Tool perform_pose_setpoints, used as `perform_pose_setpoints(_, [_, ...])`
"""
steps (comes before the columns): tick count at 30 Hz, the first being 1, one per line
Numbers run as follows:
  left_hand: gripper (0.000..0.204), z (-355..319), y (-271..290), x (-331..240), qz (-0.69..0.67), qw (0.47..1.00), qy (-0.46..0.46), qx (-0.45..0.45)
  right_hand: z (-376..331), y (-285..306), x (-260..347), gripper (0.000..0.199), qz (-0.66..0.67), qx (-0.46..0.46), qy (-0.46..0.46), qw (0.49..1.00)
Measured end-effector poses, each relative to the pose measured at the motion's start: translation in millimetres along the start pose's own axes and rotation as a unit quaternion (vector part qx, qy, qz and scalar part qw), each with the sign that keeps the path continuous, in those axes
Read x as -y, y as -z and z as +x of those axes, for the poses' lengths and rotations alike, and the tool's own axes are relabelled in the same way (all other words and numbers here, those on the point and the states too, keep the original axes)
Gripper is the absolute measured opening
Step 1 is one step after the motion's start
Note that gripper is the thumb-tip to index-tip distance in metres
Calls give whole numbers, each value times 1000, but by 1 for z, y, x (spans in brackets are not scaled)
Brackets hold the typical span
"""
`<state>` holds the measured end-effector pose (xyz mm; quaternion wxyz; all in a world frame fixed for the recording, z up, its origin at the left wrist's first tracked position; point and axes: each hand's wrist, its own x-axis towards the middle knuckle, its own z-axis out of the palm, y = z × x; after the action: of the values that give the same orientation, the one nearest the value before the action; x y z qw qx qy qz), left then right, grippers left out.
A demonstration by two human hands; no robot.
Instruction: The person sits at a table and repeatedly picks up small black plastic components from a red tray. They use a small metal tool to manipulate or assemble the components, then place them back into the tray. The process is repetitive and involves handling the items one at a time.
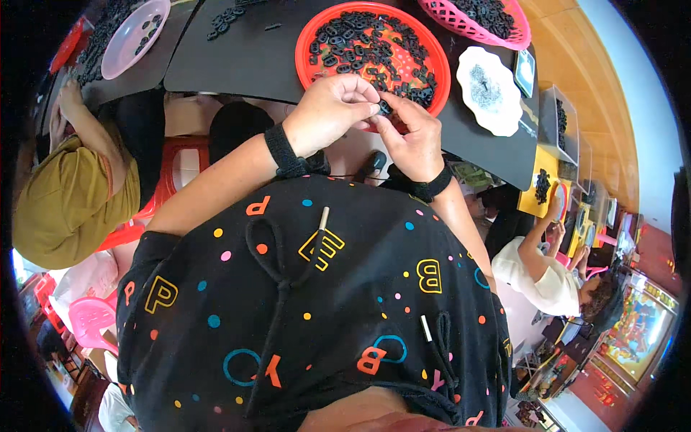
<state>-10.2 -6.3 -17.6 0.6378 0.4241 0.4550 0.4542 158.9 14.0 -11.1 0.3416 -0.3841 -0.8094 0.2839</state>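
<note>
Site: apparently a small hand-assembly workshop. Evidence: many small, similar black parts point(353, 54) in a red tray point(301, 72) and pink basket point(461, 23) on a black counter point(237, 61); co-workers in olive point(72, 194) and white point(529, 277) at work places; plastic seating point(88, 317).

A dark counter point(230, 65) runs across the top, a red stool point(168, 173) and a pink chair point(92, 320) stand left, and right are tan wood panelling point(583, 50), a pale wall point(642, 93), light floor point(522, 309) and a bright, colourful picture point(637, 331).
</note>
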Motion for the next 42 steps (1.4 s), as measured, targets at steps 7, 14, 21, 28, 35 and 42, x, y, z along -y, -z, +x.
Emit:
perform_pose_setpoints(7, [7, -1, 0, 0, -10, 1000, -5, 10, -2, -2, -2, 32, 12, 2, -17, 1000])
perform_pose_setpoints(14, [6, 0, 1, 4, -1, 1000, -25, 8, -1, -1, -1, 31, -8, 3, -14, 1000])
perform_pose_setpoints(21, [6, -1, -1, 3, -12, 1000, -26, -1, -2, -3, -3, 30, -1, -5, -16, 1000])
perform_pose_setpoints(28, [6, -1, -2, 3, -21, 999, -22, -13, -1, -3, -3, 29, -6, -6, -9, 1000])
perform_pose_setpoints(35, [7, -1, -2, 4, -10, 999, -23, -20, -2, -5, -6, 28, -1, -1, -15, 1000])
perform_pose_setpoints(42, [7, -1, -2, 6, -14, 999, -36, -22, -2, -6, -6, 26, 7, -4, -17, 1000])
